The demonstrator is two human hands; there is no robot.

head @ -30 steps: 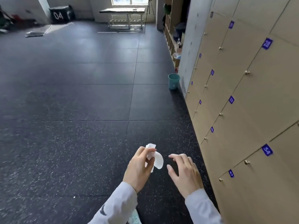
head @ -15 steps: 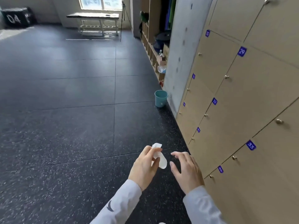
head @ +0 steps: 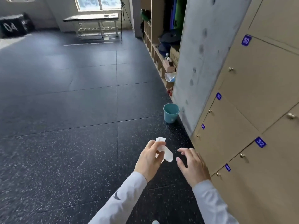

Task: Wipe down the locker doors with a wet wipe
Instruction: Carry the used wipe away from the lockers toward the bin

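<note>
Left hand (head: 149, 160) pinching a crumpled white wet wipe (head: 165, 151), right hand (head: 193, 164) at its 3 o'clock, fingers spread and empty, tan numbered locker doors (head: 252, 97) further right, teal bucket (head: 171, 113) at 12 o'clock.

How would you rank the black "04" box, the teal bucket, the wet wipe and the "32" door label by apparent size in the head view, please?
1. Black "04" box, largest even though farthest.
2. Teal bucket and wet wipe: too alike to rank; the wipe is nearer and partly hidden by the left hand.
3. "32" door label, smallest.
</note>
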